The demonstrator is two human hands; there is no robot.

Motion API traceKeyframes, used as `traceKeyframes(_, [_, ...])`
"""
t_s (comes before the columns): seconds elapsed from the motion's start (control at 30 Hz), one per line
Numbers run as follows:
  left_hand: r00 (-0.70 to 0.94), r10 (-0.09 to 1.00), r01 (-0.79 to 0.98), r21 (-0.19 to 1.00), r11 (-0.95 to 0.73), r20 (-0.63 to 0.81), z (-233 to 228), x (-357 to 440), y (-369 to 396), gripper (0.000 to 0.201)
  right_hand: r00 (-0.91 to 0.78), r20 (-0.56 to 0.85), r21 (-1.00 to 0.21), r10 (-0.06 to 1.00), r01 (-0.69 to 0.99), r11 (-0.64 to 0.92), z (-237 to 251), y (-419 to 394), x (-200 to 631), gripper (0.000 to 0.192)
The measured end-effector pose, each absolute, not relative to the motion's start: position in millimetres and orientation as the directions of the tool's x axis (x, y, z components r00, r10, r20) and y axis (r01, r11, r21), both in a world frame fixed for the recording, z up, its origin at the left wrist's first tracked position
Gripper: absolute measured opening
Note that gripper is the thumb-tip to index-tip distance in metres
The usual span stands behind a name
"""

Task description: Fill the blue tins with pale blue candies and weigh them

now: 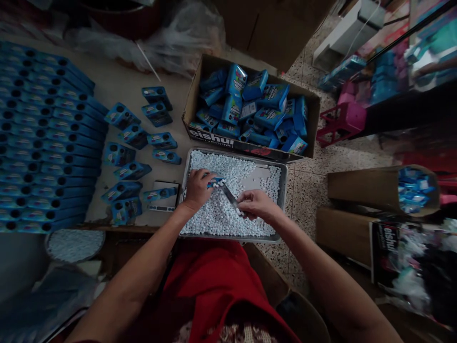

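Note:
Over a metal tray spread with small pale candies, my left hand grips a small blue candy box, with a few candies at its opening. My right hand is closed around a metal scoop that slants up toward the box. The scoop's far end meets the box opening, and some candies lie by my right fingertips. Part of the tray's bare bottom shows at its upper right. Much of the box is hidden behind my left fingers.
A cardboard carton of blue boxes stands beyond the tray. Left of it, several loose boxes stand near a small scale. Stacked boxes fill the far left. A bowl of candies sits lower left; a pink stool stands right.

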State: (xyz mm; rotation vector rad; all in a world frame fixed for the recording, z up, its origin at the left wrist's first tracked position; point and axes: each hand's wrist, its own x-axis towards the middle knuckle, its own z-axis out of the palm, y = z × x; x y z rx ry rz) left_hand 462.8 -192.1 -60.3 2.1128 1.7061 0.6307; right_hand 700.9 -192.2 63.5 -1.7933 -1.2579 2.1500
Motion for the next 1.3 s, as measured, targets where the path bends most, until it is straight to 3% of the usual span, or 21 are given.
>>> traceKeyframes(0.17, [0.089, 0.994, 0.808, 0.578, -0.113, 0.070, -54, 459, -189, 0.029, -0.292, -0.800, -0.599, 0.524, 0.409, -0.688, 69, -220, 733, 0.021])
traceKeyframes(0.27, [0.039, 0.997, 0.812, 0.580, -0.070, 0.066, -52, 454, -197, 0.027, -0.127, -0.775, -0.566, 0.619, 0.575, -0.591, 41, -243, 757, 0.020])
traceKeyframes(0.4, [0.000, 1.000, 0.732, 0.681, -0.018, 0.026, -61, 451, -207, 0.031, 0.074, -0.668, -0.351, 0.741, 0.847, -0.400, -6, -264, 774, 0.023])
traceKeyframes(0.63, [-0.120, 0.984, 0.479, 0.861, 0.172, -0.130, -73, 463, -203, 0.039, 0.103, -0.621, -0.050, 0.777, 0.984, -0.171, -38, -281, 783, 0.032])
traceKeyframes(0.77, [-0.129, 0.977, 0.455, 0.866, 0.209, -0.168, -73, 457, -201, 0.040, -0.023, -0.598, -0.181, 0.801, 0.978, -0.107, -69, -279, 775, 0.034])
traceKeyframes(0.97, [-0.158, 0.973, 0.531, 0.816, 0.227, -0.168, -64, 438, -207, 0.039, -0.090, -0.541, -0.360, 0.836, 0.923, -0.133, -102, -247, 744, 0.039])
traceKeyframes(1.17, [-0.112, 0.993, 0.826, 0.551, 0.116, -0.040, -47, 438, -204, 0.035, -0.197, -0.496, -0.525, 0.846, 0.844, -0.112, -65, -231, 753, 0.034])
traceKeyframes(1.3, [-0.011, 1.000, 0.876, 0.483, 0.022, -0.025, -42, 447, -199, 0.028, -0.351, -0.458, -0.615, 0.817, 0.789, -0.005, -13, -211, 744, 0.032])
